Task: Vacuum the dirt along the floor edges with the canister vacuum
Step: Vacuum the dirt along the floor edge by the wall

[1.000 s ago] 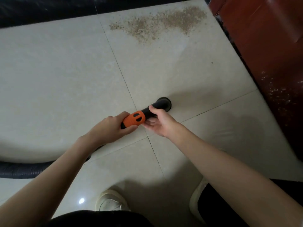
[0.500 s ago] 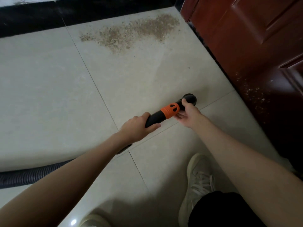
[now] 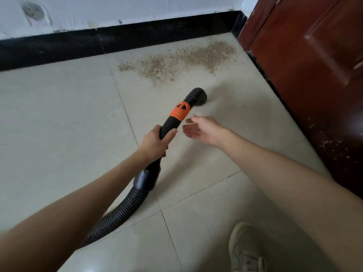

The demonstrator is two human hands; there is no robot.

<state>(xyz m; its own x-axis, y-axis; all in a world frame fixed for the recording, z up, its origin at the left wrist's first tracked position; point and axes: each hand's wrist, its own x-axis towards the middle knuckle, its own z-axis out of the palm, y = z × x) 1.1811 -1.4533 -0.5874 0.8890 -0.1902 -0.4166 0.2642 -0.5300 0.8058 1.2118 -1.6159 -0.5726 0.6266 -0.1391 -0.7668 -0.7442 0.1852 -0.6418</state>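
Observation:
A patch of brown dirt (image 3: 180,59) lies on the pale tiled floor in the corner between the black baseboard and the red door. My left hand (image 3: 156,143) grips the black vacuum wand (image 3: 170,123) below its orange collar (image 3: 179,110). The round black nozzle (image 3: 197,96) sits on the floor just short of the dirt. A ribbed black hose (image 3: 119,211) trails back under my left arm. My right hand (image 3: 202,129) hovers beside the wand with relaxed fingers, touching nothing.
A black baseboard (image 3: 78,46) runs under the white wall at the top. A dark red wooden door (image 3: 314,75) stands on the right, with dirt specks low on it. My white shoe (image 3: 245,250) is at the bottom right.
My right hand has let go of the nozzle end and pulled back. The nozzle has moved forward toward the dirt, and the view has tilted up to show the wall.

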